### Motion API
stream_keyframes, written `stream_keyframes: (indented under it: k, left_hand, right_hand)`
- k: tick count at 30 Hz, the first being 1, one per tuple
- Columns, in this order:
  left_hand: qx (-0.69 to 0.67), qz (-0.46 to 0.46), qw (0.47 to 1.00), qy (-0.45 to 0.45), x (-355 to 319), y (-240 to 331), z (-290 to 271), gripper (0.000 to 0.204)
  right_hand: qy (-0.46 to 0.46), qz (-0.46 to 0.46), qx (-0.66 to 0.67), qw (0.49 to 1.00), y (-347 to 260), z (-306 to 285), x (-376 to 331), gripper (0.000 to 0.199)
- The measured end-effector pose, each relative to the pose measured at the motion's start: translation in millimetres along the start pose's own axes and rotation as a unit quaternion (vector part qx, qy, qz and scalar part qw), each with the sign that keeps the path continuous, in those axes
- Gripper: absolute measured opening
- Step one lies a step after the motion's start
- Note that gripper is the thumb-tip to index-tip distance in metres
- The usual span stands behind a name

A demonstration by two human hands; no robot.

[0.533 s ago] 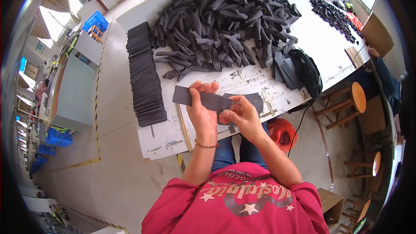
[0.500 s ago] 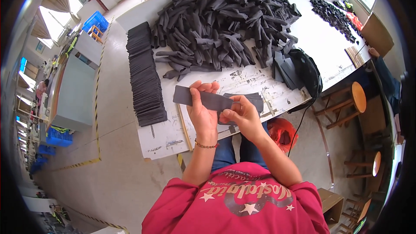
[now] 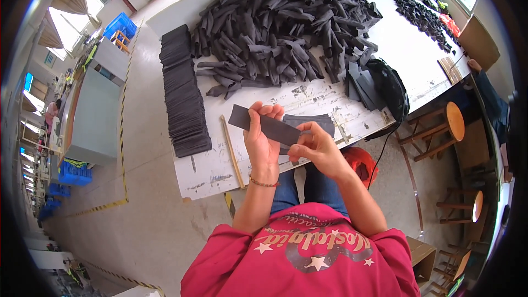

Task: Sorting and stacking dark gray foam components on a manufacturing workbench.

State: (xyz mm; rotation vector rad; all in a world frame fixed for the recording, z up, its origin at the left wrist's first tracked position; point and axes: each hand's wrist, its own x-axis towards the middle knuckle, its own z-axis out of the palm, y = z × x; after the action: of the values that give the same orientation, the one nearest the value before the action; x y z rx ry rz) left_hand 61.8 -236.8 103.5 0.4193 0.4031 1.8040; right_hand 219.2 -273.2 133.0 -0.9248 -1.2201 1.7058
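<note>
Above the near edge of the white table I hold a flat dark grey fabric strip (image 3: 268,126). My left hand (image 3: 263,142) is closed on its left part, thumb on top and fingers behind. At the strip's right end, my right hand (image 3: 318,149) pinches it between thumb and fingers. Beyond my right hand, a small stack of similar flat strips (image 3: 316,124) lies on the table, partly hidden by my hands. A large heap of curled dark strips (image 3: 275,27) covers the far part of the table. To the left runs a long row of flat strips packed closely together (image 3: 184,93).
A thin wooden stick (image 3: 232,151) lies on the white table (image 3: 203,179). At its right edge are a black bag (image 3: 388,85) with a hanging cord and some flat dark pieces (image 3: 363,88). A red plastic bag (image 3: 361,165) sits below; wooden stools (image 3: 454,122) stand right.
Both hands have shifted slightly right with the strip, which now slopes more steeply down to the right. The wooden stick shows more fully.
</note>
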Motion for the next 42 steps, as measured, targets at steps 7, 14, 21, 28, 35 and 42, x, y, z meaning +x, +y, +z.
stream_keyframes:
  k: [7,14,21,28,35,42]
  left_hand:
    - [-0.014,-0.043,0.997,-0.069,3.0,-0.4,6.4,0.035]
    - [0.079,-0.069,0.991,0.077,-6.8,11.4,-8.6,0.028]
    - [0.141,-0.032,0.982,0.122,-3.4,19.3,-14.3,0.015]
    - [0.183,-0.06,0.977,0.094,-3.4,8.3,-29.3,0.017]
    - [0.237,-0.069,0.96,0.13,11.9,4.0,-62.9,0.023]
    - [0.307,-0.058,0.937,0.158,61.6,-10.5,-91.2,0.021]
  right_hand:
    - [0.083,-0.106,-0.089,0.987,10.8,8.9,7.0,0.037]
    - [0.209,-0.468,-0.485,0.709,13.9,0.1,11.8,0.04]
    - [0.192,-0.331,-0.409,0.828,21.5,-23.4,13.1,0.046]
    - [0.173,-0.052,-0.033,0.983,32.5,-27.0,17.7,0.024]
    - [0.24,-0.016,-0.037,0.97,47.3,-97.7,17.5,0.016]
    - [0.255,-0.056,-0.439,0.86,70.7,-103.9,6.7,0.022]
